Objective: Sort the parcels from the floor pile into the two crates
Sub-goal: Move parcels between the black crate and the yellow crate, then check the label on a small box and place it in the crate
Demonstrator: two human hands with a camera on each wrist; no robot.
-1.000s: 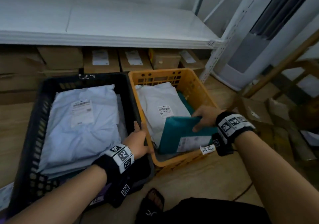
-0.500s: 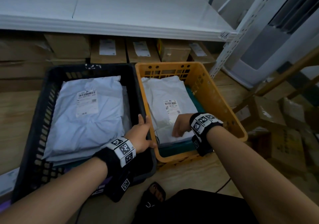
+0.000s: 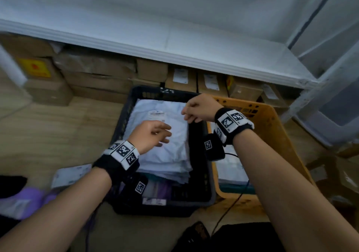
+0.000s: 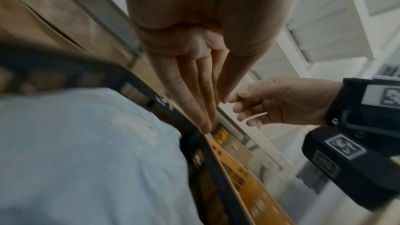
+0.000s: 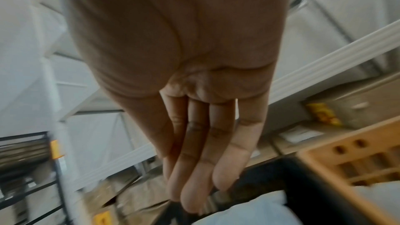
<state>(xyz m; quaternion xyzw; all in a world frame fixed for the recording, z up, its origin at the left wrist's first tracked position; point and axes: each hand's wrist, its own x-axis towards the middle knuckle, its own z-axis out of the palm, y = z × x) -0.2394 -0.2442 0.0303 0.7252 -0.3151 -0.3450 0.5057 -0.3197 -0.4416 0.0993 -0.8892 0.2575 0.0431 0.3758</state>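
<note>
Head view shows both hands empty above the black crate point(image 3: 202, 183): the left hand point(image 3: 150, 135) hovers at frame centre with fingers loosely spread over the pale grey parcels point(image 3: 167, 154), and the right hand point(image 3: 198, 108), just above and to its right, has its fingers loosely curled on nothing. Wrist views agree, showing straight, relaxed fingers with nothing between them. The orange crate point(image 3: 272, 127) sits touching the black one at centre right, parcels inside. Unsorted parcels point(image 3: 68, 176) lie blurred at the lower left, on the floor point(image 3: 58, 127). The risk, as I judge it, is a blind reach: soft slippery mailers grabbed by one corner could slide out, or a label left unread could send one to the wrong crate. A cable point(image 3: 229, 209) trailing from the right wrist could also snag on a crate rim.
</note>
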